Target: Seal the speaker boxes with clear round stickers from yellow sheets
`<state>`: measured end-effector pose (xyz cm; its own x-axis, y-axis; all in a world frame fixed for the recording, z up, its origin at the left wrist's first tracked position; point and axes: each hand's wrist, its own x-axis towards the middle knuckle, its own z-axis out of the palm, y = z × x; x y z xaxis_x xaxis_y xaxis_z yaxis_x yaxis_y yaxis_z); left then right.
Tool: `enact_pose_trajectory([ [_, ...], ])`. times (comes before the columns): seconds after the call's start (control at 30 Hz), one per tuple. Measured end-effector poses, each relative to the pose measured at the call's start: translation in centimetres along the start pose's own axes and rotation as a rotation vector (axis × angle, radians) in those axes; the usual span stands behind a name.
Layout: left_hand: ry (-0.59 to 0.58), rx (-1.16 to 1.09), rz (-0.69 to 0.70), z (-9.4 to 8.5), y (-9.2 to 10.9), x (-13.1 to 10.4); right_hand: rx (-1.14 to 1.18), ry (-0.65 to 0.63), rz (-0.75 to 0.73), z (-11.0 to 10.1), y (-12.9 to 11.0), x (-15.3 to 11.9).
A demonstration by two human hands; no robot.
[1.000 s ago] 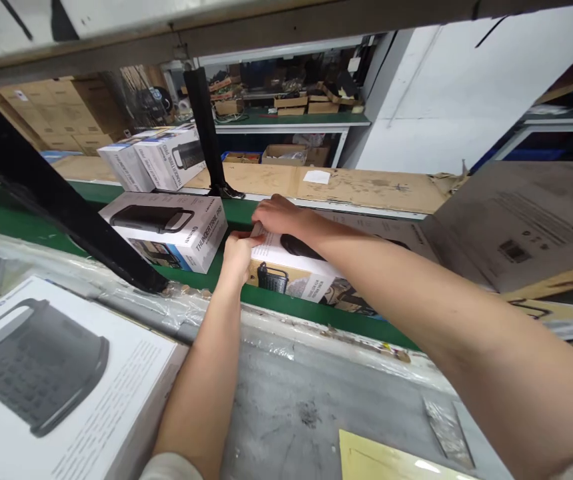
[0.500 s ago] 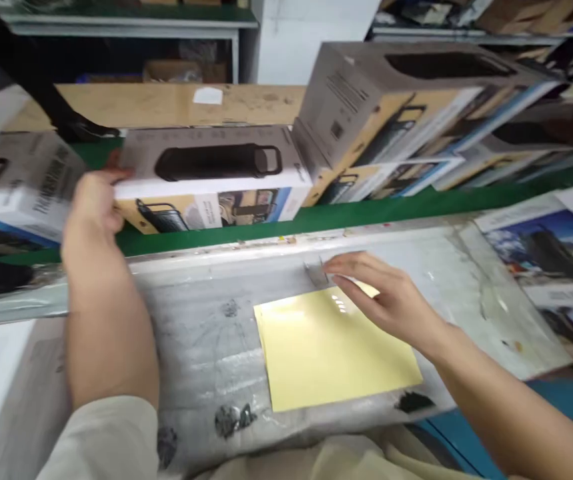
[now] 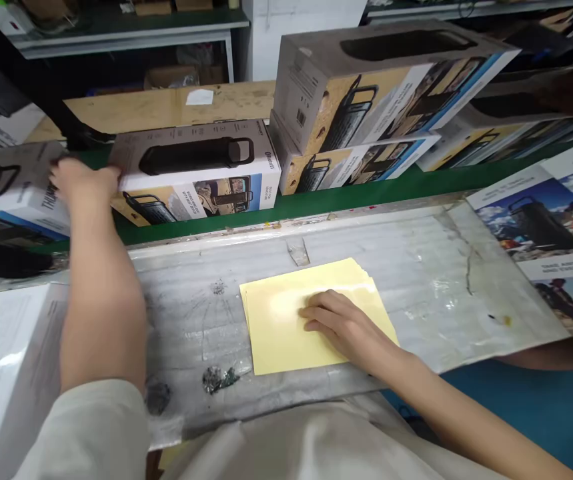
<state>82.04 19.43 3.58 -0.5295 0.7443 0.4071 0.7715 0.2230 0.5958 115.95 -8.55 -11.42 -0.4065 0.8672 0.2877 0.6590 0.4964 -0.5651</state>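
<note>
My left hand (image 3: 83, 180) reaches into the gap between two product boxes on the green strip. Its fingers are spread, with one side near the left box (image 3: 21, 190) and the thumb near the middle box (image 3: 191, 170). It grips neither box. My right hand (image 3: 333, 323) rests on a small stack of yellow sheets (image 3: 281, 333), fingertips bent down on the top sheet and close together. Whether they pinch a sheet is too small to tell. The sheets lie on the grey, film-covered work surface (image 3: 191, 267).
Two stacked boxes (image 3: 336, 93) stand right of the middle box, with more boxes (image 3: 496, 127) beyond. A white box (image 3: 11, 360) is at the lower left, a printed carton (image 3: 556, 220) at the right. A black post (image 3: 31, 80) slants across the upper left. Another person's hand shows at the far right.
My left hand has shifted from the middle box's left end toward the left box, its fingers spreading. My right hand has moved down from the sheets' far edge onto their middle. The camera view has shifted.
</note>
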Motion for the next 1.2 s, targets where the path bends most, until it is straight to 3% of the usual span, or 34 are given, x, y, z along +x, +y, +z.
enact_pose_trajectory([
  [0.07,0.028,-0.041,0.248,-0.9,1.3,-4.0,0.009,0.007,-0.008,0.2,0.2,0.0],
  [0.1,-0.036,-0.107,0.401,-1.1,1.8,-6.6,0.012,0.001,-0.006,0.3,0.3,0.1],
  [0.13,-0.169,-0.186,0.533,-1.3,2.2,-9.3,0.015,-0.006,0.001,0.2,0.3,0.1],
  [0.17,-0.384,-0.247,0.632,-1.3,2.5,-12.2,0.021,-0.014,0.013,0.2,0.3,0.1],
  [0.27,-1.095,-0.24,0.733,-0.8,1.8,-19.8,0.036,0.002,0.046,0.2,0.3,-0.3],
  [0.33,-1.336,-0.184,0.767,-0.3,0.6,-23.2,0.021,0.048,0.024,0.4,0.4,-0.7],
  [0.4,-1.401,-0.123,0.839,0.0,-0.5,-24.9,0.006,0.083,-0.017,0.6,0.4,-1.2],
  [0.6,-1.252,0.105,1.161,-0.9,-1.1,-25.4,0.155,0.053,0.081,0.9,0.4,-1.4],
  [0.77,-1.281,0.224,1.172,-1.8,0.5,-26.2,0.586,0.056,0.315,-1.1,1.2,-1.4],
  [0.87,-1.507,0.333,1.062,-1.7,4.2,-24.3,0.765,0.128,0.432,-3.4,2.3,-0.6],
  [0.93,-1.699,0.362,0.922,-1.6,7.8,-20.2,0.768,0.135,0.46,-5.0,2.6,0.9],
  [0.97,-1.722,0.34,0.841,-1.6,9.6,-17.3,0.747,0.12,0.448,-5.8,2.6,2.0],
  [1.0,-1.634,0.301,0.758,-1.6,11.2,-13.9,0.723,0.096,0.423,-6.5,2.4,3.2],
  [1.07,-1.26,0.251,0.63,-1.5,13.2,-6.3,0.694,0.041,0.35,-7.6,1.7,6.1],
  [1.13,-0.991,0.241,0.599,-0.7,13.2,0.6,0.687,-0.001,0.272,-8.6,0.7,9.6],
  [1.2,-0.73,0.211,0.6,1.0,11.8,5.6,0.666,-0.026,0.169,-9.3,-0.2,14.0],
])
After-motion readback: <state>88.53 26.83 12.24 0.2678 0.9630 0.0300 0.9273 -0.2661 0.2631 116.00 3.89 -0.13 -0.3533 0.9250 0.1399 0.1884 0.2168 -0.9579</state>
